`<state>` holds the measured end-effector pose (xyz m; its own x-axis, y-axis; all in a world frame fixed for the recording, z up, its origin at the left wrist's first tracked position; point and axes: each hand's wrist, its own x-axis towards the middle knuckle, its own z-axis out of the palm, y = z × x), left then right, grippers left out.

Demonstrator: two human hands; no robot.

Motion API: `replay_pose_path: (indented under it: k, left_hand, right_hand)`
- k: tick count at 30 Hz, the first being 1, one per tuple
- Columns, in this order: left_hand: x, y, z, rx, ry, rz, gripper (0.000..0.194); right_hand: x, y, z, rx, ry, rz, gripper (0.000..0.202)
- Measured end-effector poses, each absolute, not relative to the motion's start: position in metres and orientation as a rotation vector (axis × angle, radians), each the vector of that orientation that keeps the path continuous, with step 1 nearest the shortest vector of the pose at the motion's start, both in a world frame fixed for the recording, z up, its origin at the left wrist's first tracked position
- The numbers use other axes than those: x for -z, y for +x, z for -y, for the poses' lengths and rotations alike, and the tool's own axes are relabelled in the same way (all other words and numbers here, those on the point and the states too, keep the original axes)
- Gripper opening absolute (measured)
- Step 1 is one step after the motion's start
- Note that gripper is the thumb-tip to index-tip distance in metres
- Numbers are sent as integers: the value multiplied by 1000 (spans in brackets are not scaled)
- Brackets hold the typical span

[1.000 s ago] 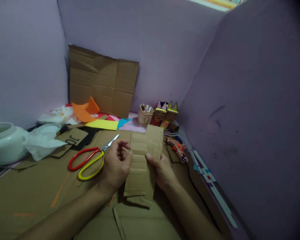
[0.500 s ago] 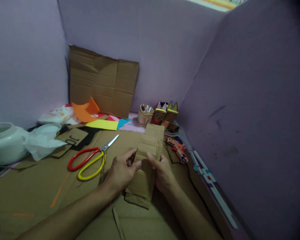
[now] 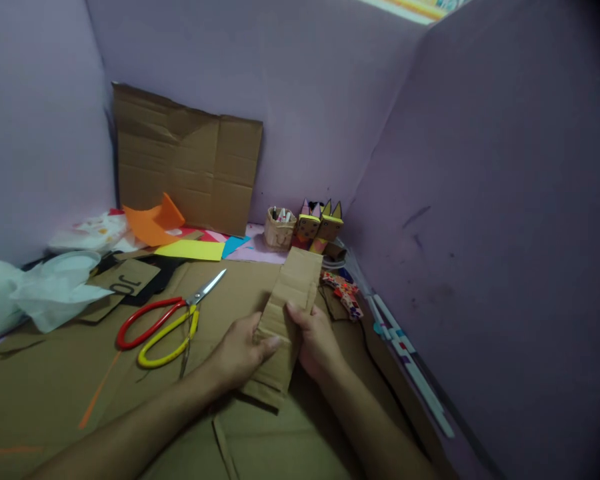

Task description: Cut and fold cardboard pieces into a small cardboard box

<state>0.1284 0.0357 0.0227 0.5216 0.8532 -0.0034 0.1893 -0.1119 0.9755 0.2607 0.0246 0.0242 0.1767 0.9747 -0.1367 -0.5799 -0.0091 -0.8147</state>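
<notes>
Cardboard sheeting (image 3: 45, 383), brown and flat, spreads across the bottom of the frame, probably to shield the surface beneath. A thin brown cardboard strip (image 3: 223, 445) lies on it at lower centre.

Just beyond, slightly below the middle of the frame, both hands grasp a layered stack of oblong brown cardboard pieces (image 3: 279, 312). The left hand (image 3: 243, 353) pinches its left edge, thumb on top; the right hand (image 3: 317, 340) grips the opposite edge, thumb also on top, fingers mostly hidden. Holding both sides likely keeps the layers from sliding apart.

Left of the hands, large scissors with red and yellow handles (image 3: 194, 303) lie free, blades pointing away, handles turned nearer the person, seemingly for easy reach. Slim white rods (image 3: 427, 383) lie along the right wall, out of the working space.

Farther back, at centre, a small beige woven basket (image 3: 279, 233) keeps pens upright. Behind, in the upper left, a large creased brown cardboard panel (image 3: 187, 163) leans on the lilac wall (image 3: 300, 80), which appears to prop it.
</notes>
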Motion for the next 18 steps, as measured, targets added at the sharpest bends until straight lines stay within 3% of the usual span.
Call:
replay_pose_path:
  k: [3,8,11,18]
  left_hand:
    - [-26,129,-38,-628,1418,-824,45]
    - [-30,129,-38,-584,1318,-827,48]
    - [-28,129,-38,-629,1372,-841,45]
    - [-28,131,-36,-792,1554,-916,32]
  right_hand:
    - [-28,264,-27,-1494,-878,457,19]
    - [-32,268,-29,-1574,-873,411,24]
    - [-32,268,-26,-1531,-856,495,20]
    - [-24,260,-21,-1431,-829,501,30]
